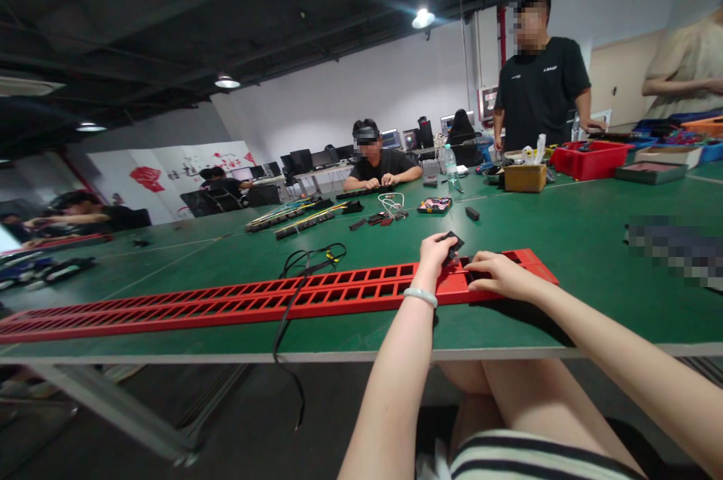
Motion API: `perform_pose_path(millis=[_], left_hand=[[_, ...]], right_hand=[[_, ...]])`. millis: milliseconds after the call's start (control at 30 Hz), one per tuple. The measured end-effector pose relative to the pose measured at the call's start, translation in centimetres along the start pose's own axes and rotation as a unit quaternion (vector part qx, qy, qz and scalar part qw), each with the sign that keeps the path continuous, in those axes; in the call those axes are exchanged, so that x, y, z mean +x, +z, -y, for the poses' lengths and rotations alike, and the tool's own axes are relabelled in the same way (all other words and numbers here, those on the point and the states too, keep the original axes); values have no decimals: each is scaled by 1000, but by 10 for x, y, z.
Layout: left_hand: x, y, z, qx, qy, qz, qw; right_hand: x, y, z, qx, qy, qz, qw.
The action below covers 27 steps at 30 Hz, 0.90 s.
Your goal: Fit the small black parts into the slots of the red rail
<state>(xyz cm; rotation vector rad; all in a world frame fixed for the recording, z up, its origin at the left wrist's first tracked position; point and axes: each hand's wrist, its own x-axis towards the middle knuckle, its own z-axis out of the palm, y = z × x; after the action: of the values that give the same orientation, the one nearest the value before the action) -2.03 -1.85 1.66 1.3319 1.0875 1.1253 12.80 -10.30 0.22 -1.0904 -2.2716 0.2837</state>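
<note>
A long red frame (339, 295) with two rows of slanted slots lies along the near side of the green table. My left hand (434, 254), with a pale bracelet at the wrist, is closed around a small black block-like piece (453, 245) above the frame's right part. Just to the right, my right hand (497, 274) rests on the frame with curled fingers at a dark opening; whatever is between the fingertips is hidden. A thin black cable (291, 303) crosses the frame farther left and hangs over the table edge.
Across the green table (350, 340) lie cable-strung strips (305, 224), a white cable (392, 205) and a small black block (472, 214). A water bottle (450, 163), yellow box (525, 178) and red bin (590, 160) stand farther back. One person sits opposite; another stands behind the bins.
</note>
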Motion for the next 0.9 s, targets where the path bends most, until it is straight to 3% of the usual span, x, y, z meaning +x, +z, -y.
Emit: perform_pose_path(millis=[900], left_hand=[[-4, 1, -4, -3, -5, 5, 1000]], right_hand=[[-3, -7, 0, 10, 11, 4, 1000]])
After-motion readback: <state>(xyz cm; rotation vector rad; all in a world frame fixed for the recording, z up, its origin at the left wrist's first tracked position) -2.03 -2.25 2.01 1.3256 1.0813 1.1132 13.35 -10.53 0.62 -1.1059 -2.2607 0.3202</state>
